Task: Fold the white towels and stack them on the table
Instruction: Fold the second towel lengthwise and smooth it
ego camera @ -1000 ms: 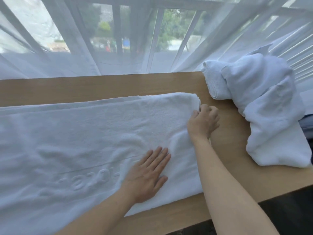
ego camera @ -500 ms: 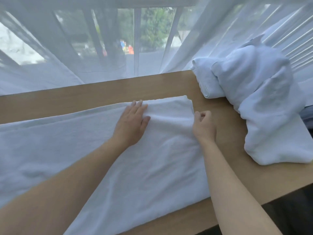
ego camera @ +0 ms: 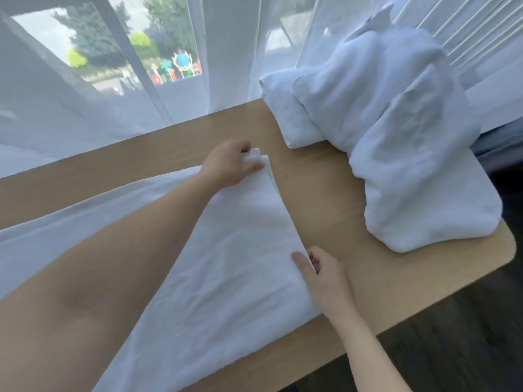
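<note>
A long white towel (ego camera: 232, 267) lies flat across the wooden table (ego camera: 334, 199), running off to the left. My left hand (ego camera: 229, 168) pinches its far right corner, fingers curled round the cloth. My right hand (ego camera: 319, 275) grips the right edge nearer to me, thumb on top and fingers tucked under. A folded white towel (ego camera: 288, 114) lies at the back right, with a crumpled pile of white towels (ego camera: 404, 142) partly on top of it.
Sheer white curtains (ego camera: 141, 89) hang along the table's far edge before a window. The table's rounded right corner (ego camera: 506, 250) is close to the pile. Dark floor (ego camera: 452, 349) shows below the front edge.
My left hand slid from the towel's middle to its far right corner and took hold. My right hand moved toward me along the right edge. The view shifted left.
</note>
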{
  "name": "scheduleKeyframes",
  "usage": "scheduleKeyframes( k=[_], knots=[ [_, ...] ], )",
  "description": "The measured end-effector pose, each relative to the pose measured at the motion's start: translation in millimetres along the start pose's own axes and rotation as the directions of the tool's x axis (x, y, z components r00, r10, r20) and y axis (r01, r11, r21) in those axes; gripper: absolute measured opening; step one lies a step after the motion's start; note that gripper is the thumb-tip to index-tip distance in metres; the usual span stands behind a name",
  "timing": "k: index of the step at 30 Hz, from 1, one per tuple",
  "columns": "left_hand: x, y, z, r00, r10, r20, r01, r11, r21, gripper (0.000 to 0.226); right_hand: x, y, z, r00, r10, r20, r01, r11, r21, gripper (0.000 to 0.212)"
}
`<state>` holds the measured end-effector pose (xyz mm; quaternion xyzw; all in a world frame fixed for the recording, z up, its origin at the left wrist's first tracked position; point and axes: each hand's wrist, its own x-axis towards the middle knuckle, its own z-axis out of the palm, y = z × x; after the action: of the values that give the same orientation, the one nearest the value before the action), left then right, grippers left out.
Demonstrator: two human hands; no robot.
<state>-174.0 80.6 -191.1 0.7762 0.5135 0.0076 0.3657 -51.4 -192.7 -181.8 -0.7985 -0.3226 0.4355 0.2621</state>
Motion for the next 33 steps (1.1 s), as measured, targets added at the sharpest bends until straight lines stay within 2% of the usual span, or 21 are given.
scheduleKeyframes(
  k=[6,8,11,15,21,23,26,30,33],
  knots=[
    [7.0,11.5,-0.4,0.997,0.011,-0.074,-0.013,0.999,-0.032,0.023,-10.3,11.6,-5.8,1.000,0.019,-0.020,-0.016,0.987,0.157,0.056],
    [8.0,12.9,3.5,0.997,0.018,-0.076,-0.025,0.994,-0.104,0.023,-9.5,16.9,-8.8,0.999,0.018,-0.042,-0.014,0.995,0.098,0.056],
    [8.0,14.0,2.5,0.999,0.017,0.028,-0.011,0.977,-0.212,0.023,-12.6,25.8,-9.1,0.999,0.018,-0.048,-0.015,0.998,0.068,0.057],
    [15.6,18.8,-8.5,0.979,0.082,0.186,-0.065,0.993,-0.099,0.022,-20.2,28.1,-4.2,0.998,0.006,-0.060,0.001,0.993,0.116,0.054],
    [24.2,34.3,-1.7,0.929,0.168,0.329,-0.179,0.984,0.004,0.011,-25.0,32.4,-4.0,0.997,0.005,-0.073,0.006,0.988,0.155,0.047],
    [26.4,38.6,4.0,0.926,0.187,0.329,-0.217,0.975,0.055,0.013,-24.8,35.1,-3.6,0.996,0.006,-0.089,0.000,0.997,0.072,0.049],
    [28.0,37.8,6.5,0.935,0.203,0.292,-0.231,0.971,0.067,0.015,-24.0,39.3,-0.9,0.990,-0.004,-0.141,-0.019,0.987,-0.157,0.053],
    [26.1,34.0,3.7,0.926,0.253,0.280,-0.277,0.960,0.050,0.016,-20.8,38.8,0.0,0.988,0.047,-0.148,-0.078,0.975,-0.208,0.055],
    [27.8,39.0,-1.6,0.895,0.262,0.360,-0.324,0.938,0.123,0.020,-20.0,36.9,-1.1,0.984,0.063,-0.169,-0.113,0.945,-0.306,0.056]
  ],
)
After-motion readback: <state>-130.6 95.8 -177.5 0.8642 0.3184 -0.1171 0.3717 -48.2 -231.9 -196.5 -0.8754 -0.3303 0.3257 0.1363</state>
